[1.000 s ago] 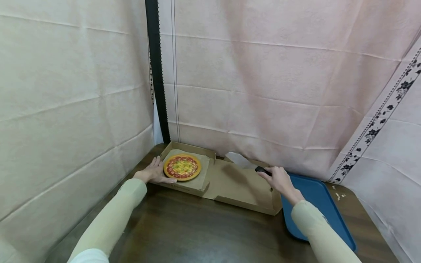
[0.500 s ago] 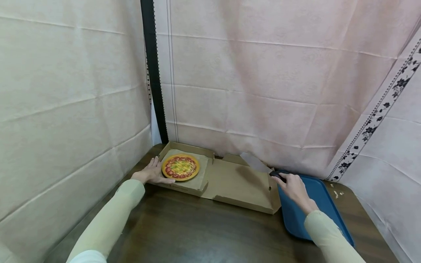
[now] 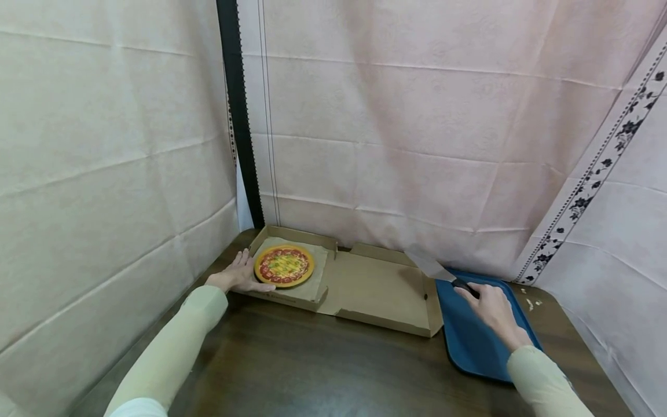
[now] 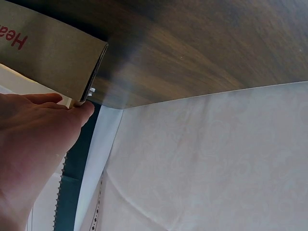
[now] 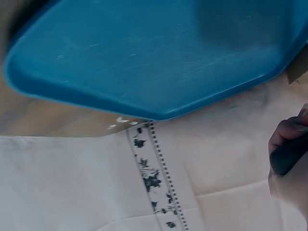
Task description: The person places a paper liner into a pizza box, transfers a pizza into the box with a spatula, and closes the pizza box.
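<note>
A round pizza (image 3: pixel 283 266) with red and yellow topping lies on paper in the left half of an opened cardboard pizza box (image 3: pixel 375 289). My left hand (image 3: pixel 239 277) rests on that box's left wall, fingers straight and thumb spread along the front side. In the left wrist view the hand (image 4: pixel 41 130) touches the box corner. My right hand (image 3: pixel 490 304) grips the black handle of a pizza server (image 3: pixel 429 265), held above the blue tray (image 3: pixel 464 347). Its bare metal blade points left over the lid's far right corner. Only the handle end shows in the right wrist view.
The box and tray stand side by side on a dark wooden table (image 3: pixel 312 359). Small pale scraps (image 3: pixel 531 302) lie right of the tray. Cloth curtains (image 3: pixel 391 145) hang close behind and at both sides.
My right hand has moved to the right with the pizza server, from over the lid to over the tray. My left hand has stayed at the box; the head view has shifted slightly.
</note>
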Demonstrator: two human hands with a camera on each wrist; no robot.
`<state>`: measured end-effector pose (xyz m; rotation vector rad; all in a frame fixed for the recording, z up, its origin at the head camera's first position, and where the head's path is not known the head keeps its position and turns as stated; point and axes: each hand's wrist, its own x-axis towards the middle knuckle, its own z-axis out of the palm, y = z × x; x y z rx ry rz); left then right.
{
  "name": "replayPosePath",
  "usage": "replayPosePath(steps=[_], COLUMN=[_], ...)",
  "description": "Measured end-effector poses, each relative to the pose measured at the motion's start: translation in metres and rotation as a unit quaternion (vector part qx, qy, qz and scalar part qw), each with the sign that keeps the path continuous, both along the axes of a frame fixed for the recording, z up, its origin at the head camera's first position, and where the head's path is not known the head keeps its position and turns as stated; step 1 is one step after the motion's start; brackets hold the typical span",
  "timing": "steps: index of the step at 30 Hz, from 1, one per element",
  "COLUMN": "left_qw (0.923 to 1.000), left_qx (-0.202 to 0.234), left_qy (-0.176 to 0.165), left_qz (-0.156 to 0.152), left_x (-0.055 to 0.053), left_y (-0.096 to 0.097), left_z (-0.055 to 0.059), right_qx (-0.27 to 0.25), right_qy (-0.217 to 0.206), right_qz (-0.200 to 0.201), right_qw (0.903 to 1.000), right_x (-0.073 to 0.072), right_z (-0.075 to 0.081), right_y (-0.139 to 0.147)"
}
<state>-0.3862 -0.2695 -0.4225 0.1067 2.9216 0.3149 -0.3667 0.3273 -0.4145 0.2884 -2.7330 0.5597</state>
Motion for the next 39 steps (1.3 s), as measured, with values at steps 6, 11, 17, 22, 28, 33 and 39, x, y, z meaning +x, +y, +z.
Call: replayPosePath(steps=[6,11,17,22,28,33,39], left_qw=[1.0,1.0,1.0,1.0,1.0,1.0,1.0], left_qx=[0.008,0.0,-0.001,0.008,0.008,0.007,-0.004], left_qy=[-0.001,-0.002,-0.002,-0.006,0.0,0.0,0.002], left_qz=[0.002,0.001,-0.002,-0.001,-0.001,0.002,-0.004], left_x=[-0.003,-0.003,-0.002,-0.001,-0.002,-0.001,0.0], left_y=[-0.002,-0.001,0.001,0.001,0.0,-0.001,0.001], left_z=[-0.002,-0.001,0.003,0.007,0.001,0.0,0.0], right_qx=[0.004,0.01,0.018,0.024,0.032,0.039,0.047], right_qy=[0.034,0.025,0.0,-0.013,-0.05,-0.061,-0.073], right_qz=[-0.007,-0.022,-0.047,-0.057,-0.07,-0.077,-0.087], right_qw=[0.9994,0.9994,0.9987,0.998,0.9958,0.9945,0.9925], right_x=[0.005,0.009,0.016,0.02,0.024,0.028,0.033], right_z=[-0.004,-0.006,-0.01,-0.013,-0.013,-0.016,-0.02], right_y=[0.02,0.035,0.05,0.064,0.078,0.088,0.099])
